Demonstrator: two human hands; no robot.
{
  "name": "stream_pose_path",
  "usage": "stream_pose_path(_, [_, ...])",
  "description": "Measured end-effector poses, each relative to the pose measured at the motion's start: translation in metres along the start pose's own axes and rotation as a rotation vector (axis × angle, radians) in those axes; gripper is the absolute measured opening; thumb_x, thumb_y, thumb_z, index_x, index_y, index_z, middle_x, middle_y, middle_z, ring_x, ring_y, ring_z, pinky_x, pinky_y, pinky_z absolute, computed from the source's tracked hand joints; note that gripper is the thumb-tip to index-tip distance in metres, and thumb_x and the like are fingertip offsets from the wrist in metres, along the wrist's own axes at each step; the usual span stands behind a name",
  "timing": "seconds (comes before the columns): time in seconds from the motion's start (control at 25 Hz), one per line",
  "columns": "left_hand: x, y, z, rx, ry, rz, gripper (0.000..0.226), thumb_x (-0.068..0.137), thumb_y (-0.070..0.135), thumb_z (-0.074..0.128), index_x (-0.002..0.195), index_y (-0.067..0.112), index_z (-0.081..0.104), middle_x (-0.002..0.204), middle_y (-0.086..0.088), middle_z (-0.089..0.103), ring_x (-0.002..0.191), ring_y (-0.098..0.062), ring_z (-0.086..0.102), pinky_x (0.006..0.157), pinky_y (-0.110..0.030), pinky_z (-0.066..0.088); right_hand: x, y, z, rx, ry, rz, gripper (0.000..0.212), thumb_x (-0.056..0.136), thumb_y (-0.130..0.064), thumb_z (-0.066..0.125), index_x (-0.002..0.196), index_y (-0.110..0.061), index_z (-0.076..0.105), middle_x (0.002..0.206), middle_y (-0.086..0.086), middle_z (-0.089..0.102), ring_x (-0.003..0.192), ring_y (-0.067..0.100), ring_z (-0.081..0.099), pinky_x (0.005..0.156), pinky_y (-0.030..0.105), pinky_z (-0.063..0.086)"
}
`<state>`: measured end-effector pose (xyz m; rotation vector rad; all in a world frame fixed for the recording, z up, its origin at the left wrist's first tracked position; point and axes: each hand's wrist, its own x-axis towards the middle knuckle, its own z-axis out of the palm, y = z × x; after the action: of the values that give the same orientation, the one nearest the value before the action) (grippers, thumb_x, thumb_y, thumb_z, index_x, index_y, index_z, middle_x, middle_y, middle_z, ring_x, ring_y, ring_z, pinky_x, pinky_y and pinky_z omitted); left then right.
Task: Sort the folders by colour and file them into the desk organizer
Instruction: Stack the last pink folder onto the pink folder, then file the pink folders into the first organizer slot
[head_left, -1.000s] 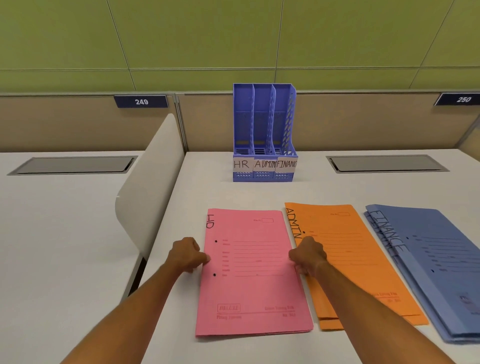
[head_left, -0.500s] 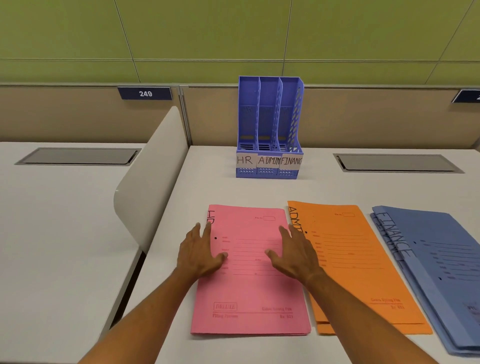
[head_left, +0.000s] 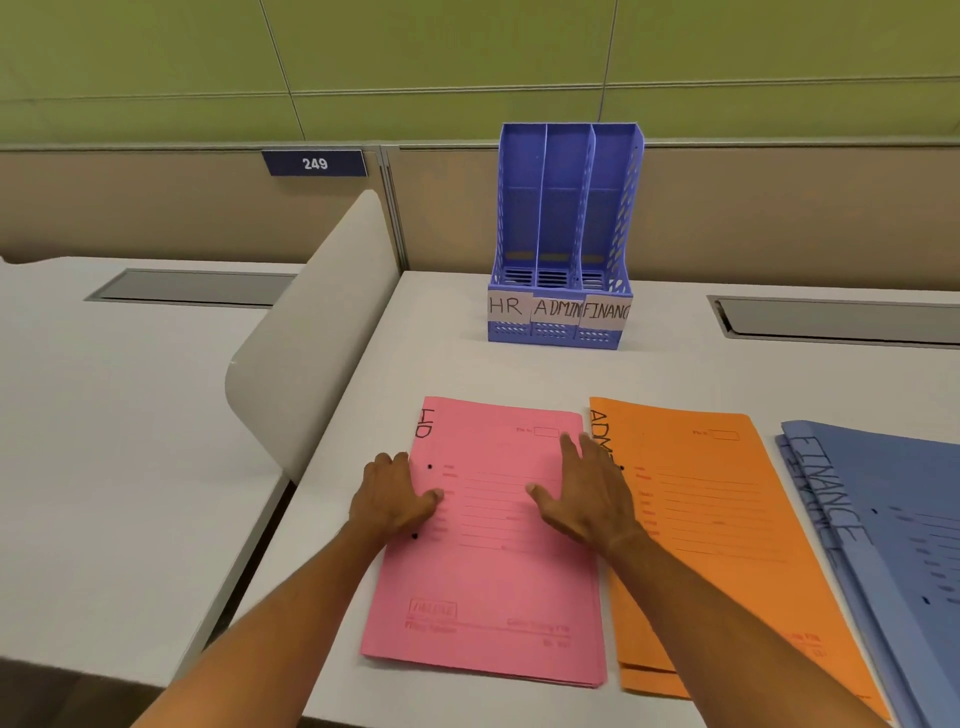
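Observation:
A stack of pink folders (head_left: 493, 582) marked HR lies flat on the white desk in front of me. My left hand (head_left: 392, 496) rests at its left edge, thumb on the cover and fingers along the side. My right hand (head_left: 584, 493) lies flat and spread on its right part, fingers pointing away. To the right lie orange ADMIN folders (head_left: 711, 540) and blue FINANCE folders (head_left: 893, 545). The blue desk organizer (head_left: 563, 234) stands upright at the back, its three slots labelled HR, ADMIN, FINANCE and holding nothing.
A curved white divider panel (head_left: 311, 353) rises at the desk's left edge, with a neighbouring desk beyond it. A grey cable hatch (head_left: 841, 322) sits in the desk at the back right. A beige partition wall with a 249 plate runs behind the organizer.
Both hands went from curled at the pink stack's side edges to resting on it with fingers apart. My view has moved closer and tilted down.

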<state>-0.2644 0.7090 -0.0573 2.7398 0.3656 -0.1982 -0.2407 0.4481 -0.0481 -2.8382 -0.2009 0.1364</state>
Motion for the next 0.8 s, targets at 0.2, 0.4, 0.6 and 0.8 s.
stream_pose_path(0.2, [0.005,0.003,-0.001,-0.152,-0.010,-0.079,0.052,0.077,0.041,0.072,0.114,0.008,0.056,0.110,-0.008,0.061,0.100,-0.027,0.060,0.083,-0.036,0.050,0.009,0.004,0.000,0.032,0.000,-0.020,0.091,0.085,-0.065,0.045,0.153,-0.011,0.017,0.158,0.018,0.021,0.146,0.032,0.019,0.117,0.043,0.021])
stream_pose_path(0.4, [0.008,0.001,-0.007,-0.384,0.036,-0.149,0.019,0.078,0.020,0.071,0.086,0.008,0.060,0.080,-0.001,0.061,0.078,-0.021,0.059,0.071,-0.033,0.051,0.016,0.003,-0.003,0.061,-0.016,0.002,0.090,0.085,-0.063,0.046,0.153,-0.011,0.017,0.159,0.018,0.020,0.147,0.032,0.018,0.118,0.042,0.020])
stream_pose_path(0.6, [0.013,0.003,-0.031,-0.543,0.034,-0.074,0.011,0.079,0.012,0.072,0.084,0.009,0.064,0.077,-0.003,0.062,0.072,-0.016,0.060,0.062,-0.026,0.051,0.035,-0.003,-0.023,0.098,0.047,0.022,0.086,0.087,-0.058,0.050,0.152,-0.010,0.020,0.157,0.017,0.023,0.145,0.032,0.020,0.116,0.043,0.024])
stream_pose_path(0.8, [0.031,0.014,-0.070,-0.637,0.114,-0.006,0.009,0.078,0.010,0.072,0.082,0.011,0.064,0.077,-0.008,0.064,0.069,-0.017,0.060,0.066,-0.031,0.053,0.067,-0.021,-0.065,0.170,0.166,0.002,0.078,0.086,-0.046,0.056,0.149,-0.010,0.026,0.151,0.015,0.033,0.138,0.031,0.031,0.112,0.043,0.030])
